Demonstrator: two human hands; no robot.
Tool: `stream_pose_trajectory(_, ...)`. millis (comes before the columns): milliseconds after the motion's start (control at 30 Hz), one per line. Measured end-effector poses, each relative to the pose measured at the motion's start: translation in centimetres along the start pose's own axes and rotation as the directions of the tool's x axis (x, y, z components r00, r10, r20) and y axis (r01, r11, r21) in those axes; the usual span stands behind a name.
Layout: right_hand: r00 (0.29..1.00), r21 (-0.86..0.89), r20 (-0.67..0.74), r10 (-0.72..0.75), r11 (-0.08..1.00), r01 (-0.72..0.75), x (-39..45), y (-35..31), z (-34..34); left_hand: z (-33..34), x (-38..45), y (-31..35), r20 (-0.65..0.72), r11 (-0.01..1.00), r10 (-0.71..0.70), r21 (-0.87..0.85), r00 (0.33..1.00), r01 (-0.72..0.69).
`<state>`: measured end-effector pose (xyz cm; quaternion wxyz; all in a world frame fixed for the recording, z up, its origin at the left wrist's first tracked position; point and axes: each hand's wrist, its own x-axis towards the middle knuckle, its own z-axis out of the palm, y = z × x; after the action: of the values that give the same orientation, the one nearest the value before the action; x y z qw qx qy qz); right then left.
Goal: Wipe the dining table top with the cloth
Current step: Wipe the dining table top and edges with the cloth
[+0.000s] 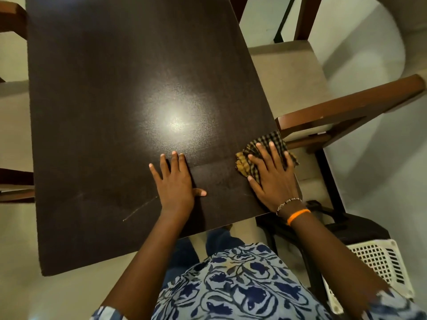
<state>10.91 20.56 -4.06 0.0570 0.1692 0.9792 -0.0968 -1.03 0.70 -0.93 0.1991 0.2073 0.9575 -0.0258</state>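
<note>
The checked yellow-and-black cloth (265, 153) is lying at the dark table (115, 100) right edge under the flat right hand (272, 179); left hand (175, 181) resting flat; most seemingly unwiped.

A single head-worn camera looks steeply down and forward from above the person's chest, close over the near right corner of the dark dining table (111, 93). The left hand (175, 181) sits just below frame centre; the right hand (272, 176) lies to its right, at the table's edge. Wide-angle bending curves the chair (346, 112) beyond the right hand. No second view overlaps.
</note>
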Motion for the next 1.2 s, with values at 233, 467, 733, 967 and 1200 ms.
stream_pose_trajectory(233, 0.999, 0.016, -0.036, 0.028, 0.999, -0.027, 10.4, -0.3, -0.3, 0.1, 0.1, 0.0, 0.009, 1.000, 0.005, -0.016, 1.000, -0.005)
stream_pose_trajectory(467, 0.996, 0.063, -0.076, 0.050, 0.997, -0.045, 9.4, -0.4, -0.1, 0.4, -0.1, -0.1, -0.014, 1.000, 0.007, -0.006, 1.000, -0.007)
stream_pose_trajectory(733, 0.967, 0.109, -0.099, 0.236, 0.968, -0.225, 3.3, -3.3, 1.4, 0.0, -0.4, -1.9, 0.028, 0.980, 0.085, -0.180, 0.996, -0.079)
stream_pose_trajectory(967, 0.980, 0.081, -0.071, 0.188, 0.980, -0.182, 5.5, -13.6, 2.9, 0.2, -2.0, -11.0, -0.017, 0.932, -0.005, -0.362, 1.000, -0.002)
stream_pose_trajectory(1200, 0.975, 0.055, 0.088, -0.204, 0.978, 0.200, 3.9, -27.0, 5.4, 0.4, -4.4, -18.2, -0.008, 0.904, -0.105, -0.417, 0.994, 0.093)
